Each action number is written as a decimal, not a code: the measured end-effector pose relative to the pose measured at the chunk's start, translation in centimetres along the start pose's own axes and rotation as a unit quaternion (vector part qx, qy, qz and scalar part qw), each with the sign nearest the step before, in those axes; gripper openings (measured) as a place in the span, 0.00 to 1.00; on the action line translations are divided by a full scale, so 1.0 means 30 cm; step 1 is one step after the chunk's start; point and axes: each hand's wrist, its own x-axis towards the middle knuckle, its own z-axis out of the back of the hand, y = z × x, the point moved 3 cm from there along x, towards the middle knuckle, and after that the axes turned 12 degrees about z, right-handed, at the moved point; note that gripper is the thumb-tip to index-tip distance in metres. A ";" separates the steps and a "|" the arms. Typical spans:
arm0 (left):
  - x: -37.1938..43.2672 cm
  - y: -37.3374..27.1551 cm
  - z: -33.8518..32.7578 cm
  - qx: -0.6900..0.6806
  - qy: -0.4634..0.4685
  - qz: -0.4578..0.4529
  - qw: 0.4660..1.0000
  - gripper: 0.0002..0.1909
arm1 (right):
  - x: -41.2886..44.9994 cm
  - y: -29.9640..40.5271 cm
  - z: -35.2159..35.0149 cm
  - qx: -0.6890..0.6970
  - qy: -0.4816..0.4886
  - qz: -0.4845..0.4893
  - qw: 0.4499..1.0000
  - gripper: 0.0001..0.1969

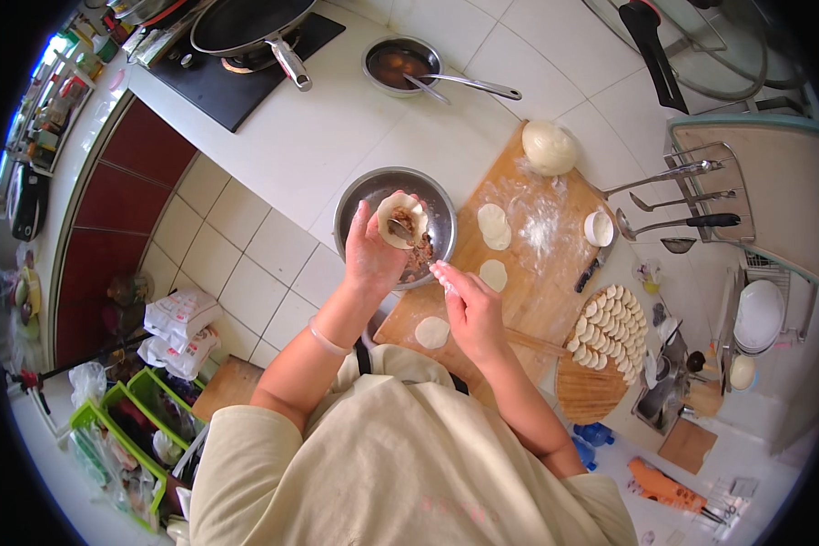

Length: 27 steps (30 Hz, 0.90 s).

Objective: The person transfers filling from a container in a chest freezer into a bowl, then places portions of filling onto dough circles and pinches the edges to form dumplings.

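Note:
My left hand (368, 263) cups a round dumpling wrapper (420, 210) over a steel mixing bowl (452, 218). Brown minced filling (403, 215) sits in the wrapper, and the head of a metal spoon (400, 231) rests against it. My right hand (476, 310), fingers pinched and floury, grips the spoon's handle, most of which is hard to make out. More filling (420, 258) lies in the bowl below. To the right, a wooden board (519, 300) carries flat wrappers: an overlapping pair (494, 226), a single one (493, 276) and another (432, 332) nearer my body.
A dough ball (549, 148), a small white cup (598, 228), a knife (587, 276) and a rolling pin (534, 342) lie on or beside the board. Rows of dumplings (607, 331) cover a round board (594, 403). Behind stand a saucepan (399, 89) and a frying pan (246, 27).

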 end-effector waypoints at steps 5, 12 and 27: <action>-0.011 -0.005 0.001 -0.006 -0.007 0.010 1.000 0.30 | 0.021 0.007 0.011 -0.005 -0.021 -0.004 1.000 0.16; -0.028 -0.052 0.153 0.000 -0.074 -0.013 0.997 0.29 | 0.048 -0.126 -0.041 -0.033 -0.038 -0.015 0.999 0.13; -0.195 -0.042 -0.122 0.000 -0.025 0.133 0.991 0.32 | 0.078 -0.017 -0.068 -0.148 -0.003 0.276 0.950 0.19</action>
